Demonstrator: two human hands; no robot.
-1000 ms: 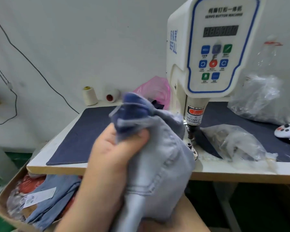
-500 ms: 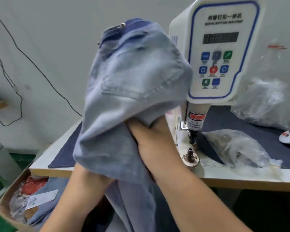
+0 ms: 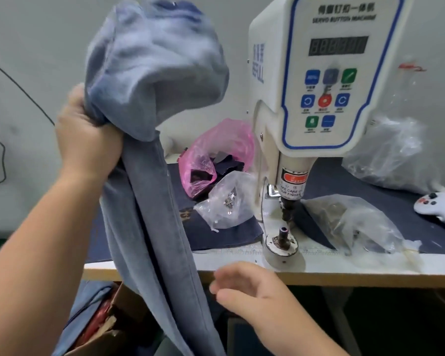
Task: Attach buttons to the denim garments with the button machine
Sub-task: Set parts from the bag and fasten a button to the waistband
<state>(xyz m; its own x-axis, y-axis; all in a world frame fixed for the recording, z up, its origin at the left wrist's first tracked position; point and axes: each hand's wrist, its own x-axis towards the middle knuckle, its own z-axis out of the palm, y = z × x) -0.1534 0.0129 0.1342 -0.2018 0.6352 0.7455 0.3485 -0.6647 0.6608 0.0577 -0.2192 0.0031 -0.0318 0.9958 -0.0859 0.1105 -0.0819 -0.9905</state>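
My left hand (image 3: 88, 134) grips a light blue denim garment (image 3: 152, 104) and holds it high at the left, above the table. Its top is bunched and blurred, and its legs hang down past the table's front edge. My right hand (image 3: 249, 291) hovers below the table edge with relaxed fingers, holding nothing, just right of the hanging cloth. The white button machine (image 3: 319, 80) stands at the right, its punch above the round die (image 3: 283, 240) on the table. A clear bag of metal buttons (image 3: 226, 204) lies left of the die.
A pink bag (image 3: 216, 150) with dark scraps sits behind the button bag. More clear plastic bags (image 3: 350, 222) lie right of the machine, beside a white controller (image 3: 439, 204). Dark cloth (image 3: 229, 235) covers the table. A cardboard box (image 3: 106, 330) with denim stands on the floor at the left.
The garment has swung up and to the left in my left hand. My right hand has let go of it and dropped below the table edge.
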